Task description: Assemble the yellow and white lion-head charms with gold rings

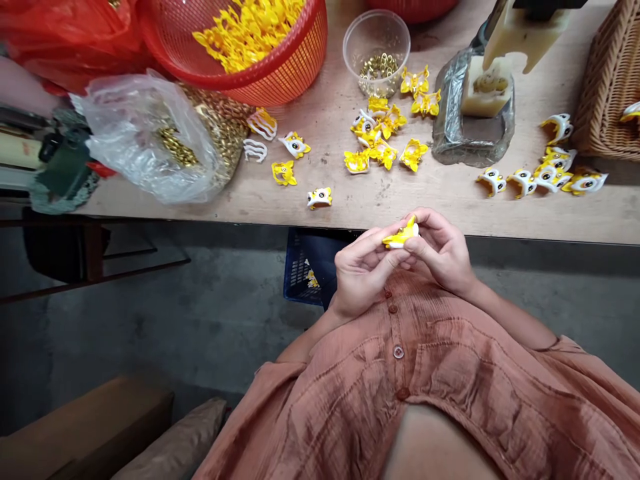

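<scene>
Pinching a small yellow and white toy piece (401, 235) between fingertips of left hand (363, 270) and right hand (443, 253), both clasped around it, just before the table (425, 197) edge, above the shirt (400, 380).

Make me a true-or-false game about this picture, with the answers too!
1. The left hand and the right hand together hold one yellow and white toy piece. True.
2. The red basket holds blue pieces. False: it holds yellow pieces.
3. The clear cup has small gold rings inside. True.
4. The plastic bag lies right of the wicker basket. False: the bag is far left, the wicker basket far right.
</scene>
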`<state>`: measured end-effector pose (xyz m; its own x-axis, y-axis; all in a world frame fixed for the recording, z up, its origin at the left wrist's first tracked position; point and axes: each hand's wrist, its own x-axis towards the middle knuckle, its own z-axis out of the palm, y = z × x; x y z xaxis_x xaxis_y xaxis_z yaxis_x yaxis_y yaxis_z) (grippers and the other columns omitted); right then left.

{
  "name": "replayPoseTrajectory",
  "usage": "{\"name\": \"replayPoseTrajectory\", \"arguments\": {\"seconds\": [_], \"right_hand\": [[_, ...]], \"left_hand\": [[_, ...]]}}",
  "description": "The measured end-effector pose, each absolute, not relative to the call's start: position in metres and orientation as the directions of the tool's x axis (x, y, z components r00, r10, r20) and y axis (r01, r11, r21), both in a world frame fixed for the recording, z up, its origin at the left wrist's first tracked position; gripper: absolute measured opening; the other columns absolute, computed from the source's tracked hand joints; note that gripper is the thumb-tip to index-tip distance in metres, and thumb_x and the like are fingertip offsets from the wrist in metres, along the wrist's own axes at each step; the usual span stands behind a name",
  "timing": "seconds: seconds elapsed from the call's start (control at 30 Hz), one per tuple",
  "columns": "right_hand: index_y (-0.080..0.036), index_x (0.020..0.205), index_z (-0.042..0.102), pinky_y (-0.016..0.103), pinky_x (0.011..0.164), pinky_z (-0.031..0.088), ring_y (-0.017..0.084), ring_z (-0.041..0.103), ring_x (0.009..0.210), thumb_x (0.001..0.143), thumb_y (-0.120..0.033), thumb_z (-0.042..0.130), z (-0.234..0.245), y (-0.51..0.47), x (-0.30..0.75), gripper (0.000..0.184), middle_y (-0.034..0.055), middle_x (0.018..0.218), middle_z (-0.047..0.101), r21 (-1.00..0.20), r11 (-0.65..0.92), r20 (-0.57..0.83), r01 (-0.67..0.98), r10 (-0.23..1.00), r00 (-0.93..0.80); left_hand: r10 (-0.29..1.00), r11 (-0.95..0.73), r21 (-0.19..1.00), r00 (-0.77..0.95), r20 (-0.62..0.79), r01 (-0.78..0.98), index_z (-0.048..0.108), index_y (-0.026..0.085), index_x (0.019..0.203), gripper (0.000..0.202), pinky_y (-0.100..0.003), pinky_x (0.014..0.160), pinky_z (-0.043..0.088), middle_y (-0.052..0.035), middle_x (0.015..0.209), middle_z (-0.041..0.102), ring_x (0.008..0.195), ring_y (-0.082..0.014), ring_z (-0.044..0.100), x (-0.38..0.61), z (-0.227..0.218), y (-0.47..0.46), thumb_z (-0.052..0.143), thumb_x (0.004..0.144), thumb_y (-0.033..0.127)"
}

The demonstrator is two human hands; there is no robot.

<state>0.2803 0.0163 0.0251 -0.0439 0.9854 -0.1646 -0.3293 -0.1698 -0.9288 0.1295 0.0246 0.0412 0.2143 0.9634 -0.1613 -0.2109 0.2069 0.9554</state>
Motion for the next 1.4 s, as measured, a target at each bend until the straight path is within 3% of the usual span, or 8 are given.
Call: {"name": "replayPoseTrajectory", "arguments": {"seconds": [0.07, 0.17, 0.27, 0.37, 0.53, 0.7, 1.23, 1.4], "right_hand": [[-0.028, 0.109, 0.063, 0.033, 0.082, 0.057, 0.019, 0.059, 0.095, 0.084, -0.049, 0.085, 0.022, 0.018, 0.282, 0.039, 0.0032, 0.106, 0.060, -0.937, -0.125, -0.144, -0.327, 0.989, 0.034], [-0.037, 0.116, 0.069, 0.042, 0.098, 0.058, 0.023, 0.058, 0.109, 0.081, -0.040, 0.090, 0.015, 0.018, 0.286, 0.042, 0.0035, 0.116, 0.058, -0.984, 0.105, 0.069, -0.147, 0.970, 0.235], [-0.043, 0.105, 0.079, 0.050, 0.103, 0.056, 0.025, 0.057, 0.103, 0.086, -0.031, 0.085, 0.010, 0.016, 0.294, 0.023, 0.0037, 0.101, 0.059, -0.940, 0.325, 0.341, 0.106, 0.915, 0.214], [-0.047, 0.111, 0.080, 0.055, 0.099, 0.057, 0.027, 0.058, 0.099, 0.089, -0.026, 0.081, 0.009, 0.015, 0.301, 0.031, 0.0041, 0.095, 0.063, -0.874, 0.415, 0.459, 0.253, 0.875, 0.152], [-0.040, 0.115, 0.079, 0.050, 0.090, 0.060, 0.024, 0.063, 0.096, 0.090, -0.021, 0.078, 0.012, 0.017, 0.306, 0.031, 0.0026, 0.096, 0.068, -0.806, 0.464, 0.528, 0.367, 0.844, 0.092], [-0.030, 0.109, 0.078, 0.046, 0.086, 0.059, 0.022, 0.068, 0.098, 0.091, -0.014, 0.075, 0.017, 0.018, 0.304, 0.023, 0.0028, 0.094, 0.068, -0.837, 0.466, 0.506, 0.286, 0.859, 0.082], [-0.032, 0.110, 0.076, 0.049, 0.087, 0.061, 0.023, 0.063, 0.094, 0.089, -0.014, 0.075, 0.016, 0.017, 0.303, 0.027, 0.0026, 0.094, 0.066, -0.791, 0.475, 0.544, 0.385, 0.835, 0.088], [-0.033, 0.119, 0.076, 0.051, 0.094, 0.059, 0.024, 0.060, 0.096, 0.086, -0.010, 0.078, 0.016, 0.017, 0.305, 0.041, 0.0034, 0.096, 0.067, -0.678, 0.548, 0.652, 0.489, 0.756, 0.057]], "left_hand": [[0.940, 0.311, 0.906, 0.235, -0.248, -0.287, 0.082, 0.025, 0.122, 0.039, -0.026, 0.073, 0.067, -0.0079, 0.112, 0.081, 0.084, -0.0158, 0.078, 0.131, 0.040, 0.024, 0.088, 0.084, 0.026], [0.910, 0.400, 0.851, 0.262, -0.322, -0.341, 0.082, 0.023, 0.123, 0.041, -0.027, 0.071, 0.068, -0.0085, 0.108, 0.083, 0.079, -0.0163, 0.079, 0.134, 0.037, 0.024, 0.090, 0.083, 0.028], [0.902, 0.416, 0.839, 0.278, -0.330, -0.351, 0.082, 0.021, 0.121, 0.048, -0.027, 0.068, 0.068, -0.0090, 0.106, 0.084, 0.076, -0.0177, 0.079, 0.135, 0.034, 0.027, 0.095, 0.076, 0.030], [0.903, 0.408, 0.838, 0.296, -0.312, -0.362, 0.082, 0.021, 0.122, 0.048, -0.027, 0.071, 0.069, -0.0087, 0.106, 0.084, 0.075, -0.0172, 0.080, 0.135, 0.036, 0.028, 0.094, 0.077, 0.027], [0.910, 0.389, 0.852, 0.293, -0.294, -0.351, 0.081, 0.021, 0.124, 0.043, -0.026, 0.075, 0.069, -0.0108, 0.119, 0.082, 0.084, -0.0178, 0.082, 0.132, 0.041, 0.027, 0.090, 0.082, 0.023], [0.911, 0.388, 0.858, 0.280, -0.302, -0.337, 0.081, 0.020, 0.122, 0.043, -0.025, 0.071, 0.069, -0.0110, 0.122, 0.081, 0.080, -0.0163, 0.081, 0.130, 0.043, 0.026, 0.091, 0.080, 0.023], [0.912, 0.395, 0.829, 0.278, -0.302, -0.396, 0.083, 0.021, 0.117, 0.039, -0.024, 0.071, 0.070, -0.0095, 0.119, 0.082, 0.075, -0.0140, 0.080, 0.135, 0.043, 0.027, 0.090, 0.079, 0.018], [0.926, 0.363, 0.854, 0.250, -0.284, -0.373, 0.082, 0.022, 0.120, 0.041, -0.026, 0.072, 0.070, -0.0095, 0.120, 0.082, 0.076, -0.0132, 0.079, 0.134, 0.041, 0.026, 0.090, 0.080, 0.019]]}}
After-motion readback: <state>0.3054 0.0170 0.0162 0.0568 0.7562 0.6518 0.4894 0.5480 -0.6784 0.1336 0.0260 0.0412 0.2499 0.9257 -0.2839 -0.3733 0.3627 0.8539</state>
